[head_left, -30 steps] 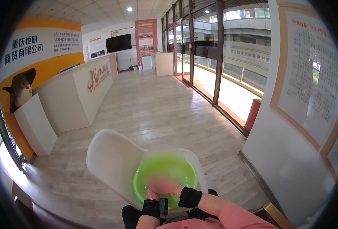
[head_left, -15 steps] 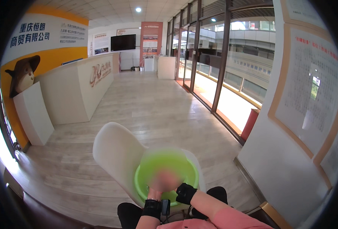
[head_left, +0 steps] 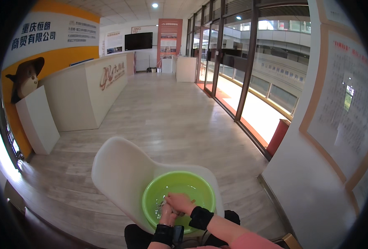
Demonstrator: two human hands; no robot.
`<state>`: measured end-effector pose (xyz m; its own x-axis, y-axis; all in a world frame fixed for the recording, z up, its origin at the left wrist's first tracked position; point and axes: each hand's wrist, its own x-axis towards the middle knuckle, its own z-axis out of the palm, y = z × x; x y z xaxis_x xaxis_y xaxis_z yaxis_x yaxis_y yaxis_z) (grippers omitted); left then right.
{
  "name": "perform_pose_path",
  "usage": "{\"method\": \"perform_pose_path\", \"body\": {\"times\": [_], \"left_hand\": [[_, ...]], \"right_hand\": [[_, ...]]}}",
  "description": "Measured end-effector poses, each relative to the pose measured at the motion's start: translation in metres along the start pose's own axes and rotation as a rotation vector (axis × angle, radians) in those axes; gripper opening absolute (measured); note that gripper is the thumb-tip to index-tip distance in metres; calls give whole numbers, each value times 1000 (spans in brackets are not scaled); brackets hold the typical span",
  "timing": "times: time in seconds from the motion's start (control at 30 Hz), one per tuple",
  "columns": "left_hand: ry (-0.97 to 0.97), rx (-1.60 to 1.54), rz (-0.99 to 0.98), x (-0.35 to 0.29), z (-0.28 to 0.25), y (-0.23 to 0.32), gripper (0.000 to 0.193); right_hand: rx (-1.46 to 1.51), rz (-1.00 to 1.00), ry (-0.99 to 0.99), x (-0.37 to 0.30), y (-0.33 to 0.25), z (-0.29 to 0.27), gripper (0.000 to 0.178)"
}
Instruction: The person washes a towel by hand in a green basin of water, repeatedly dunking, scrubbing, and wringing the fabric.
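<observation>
A round light-green basin [head_left: 149,189] holding water stands on the seat of a white moulded chair [head_left: 117,159] in front of me. My left hand [head_left: 167,215] and my right hand [head_left: 181,202] are pressed together over the water, inside the rim. The fingers of both are closed around a small whitish, soft-looking thing, mostly hidden between them; its kind does not show. Black bands wrap both wrists. A small brownish patch shows beside my right hand in the basin; I cannot tell what it is.
At left stand a reception counter [head_left: 78,97] and a white pedestal [head_left: 38,122] bearing a hatted figure [head_left: 26,79]. Glass doors run along the right, with a red bin-like object [head_left: 278,137] near them. A wall with framed posters [head_left: 341,95] rises close on my right.
The view has shifted slightly, and the chair and basin sit a little further left in it. My hands, blurred before, now show plainly, still together in the basin.
</observation>
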<state>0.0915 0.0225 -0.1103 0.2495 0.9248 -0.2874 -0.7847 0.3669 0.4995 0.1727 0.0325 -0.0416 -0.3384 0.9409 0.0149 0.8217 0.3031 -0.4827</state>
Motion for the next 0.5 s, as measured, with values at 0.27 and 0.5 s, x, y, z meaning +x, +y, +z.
{"method": "perform_pose_path", "body": {"times": [0.27, 0.5], "left_hand": [[-104, 158, 155, 14, -39, -14, 35], [-253, 422, 274, -20, -20, -14, 34]], "right_hand": [[-135, -47, -131, -1, -11, 6, 24], [-99, -25, 74, -9, 10, 17, 22]]}}
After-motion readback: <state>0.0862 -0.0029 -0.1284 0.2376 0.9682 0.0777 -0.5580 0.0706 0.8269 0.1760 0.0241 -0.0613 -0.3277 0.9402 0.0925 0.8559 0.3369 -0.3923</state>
